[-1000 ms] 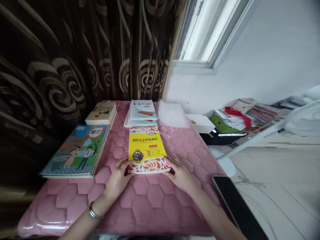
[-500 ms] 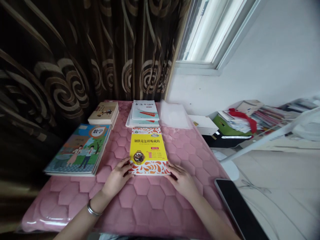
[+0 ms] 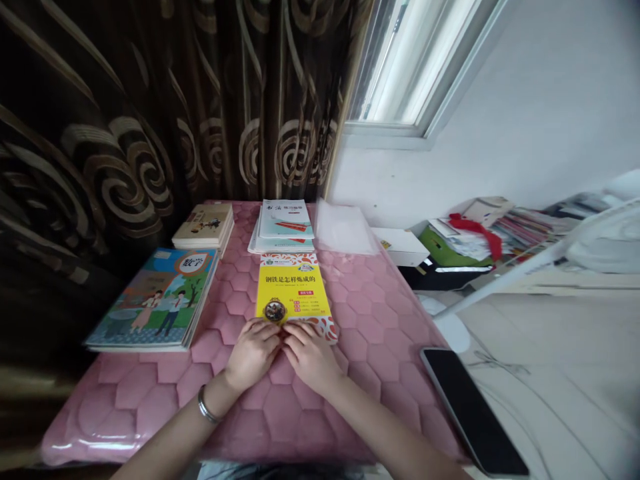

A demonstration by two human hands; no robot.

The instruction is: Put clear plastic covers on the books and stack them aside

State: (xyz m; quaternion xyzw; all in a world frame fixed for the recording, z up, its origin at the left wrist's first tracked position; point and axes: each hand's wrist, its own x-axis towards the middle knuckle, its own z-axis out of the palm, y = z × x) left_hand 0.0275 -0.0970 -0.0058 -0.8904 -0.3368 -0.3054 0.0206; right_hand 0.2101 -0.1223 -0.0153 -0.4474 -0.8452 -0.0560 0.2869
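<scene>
A yellow book (image 3: 295, 291) with orange and white patterned ends lies flat on the pink padded table cover (image 3: 300, 413). Both hands meet at its near edge. My left hand (image 3: 254, 352) rests on the lower left part, fingers bent and pressed together. Beside it, my right hand (image 3: 310, 353) lies over the lower middle, its fingers also close together. What the fingertips grip, if anything, is hard to see. Just beyond the yellow book sits a stack of white and teal booklets (image 3: 286, 220).
A stack of maths books (image 3: 155, 300) lies left, with smaller tan books (image 3: 204, 225) behind. Clear plastic sheets (image 3: 345, 228) lie at the back right. A black phone-like device (image 3: 473, 410) is at the right edge, near a white lamp or fan stand (image 3: 453, 330).
My hands have moved inward from the book's two lower corners to the middle of its near edge. The camera view has shifted slightly.
</scene>
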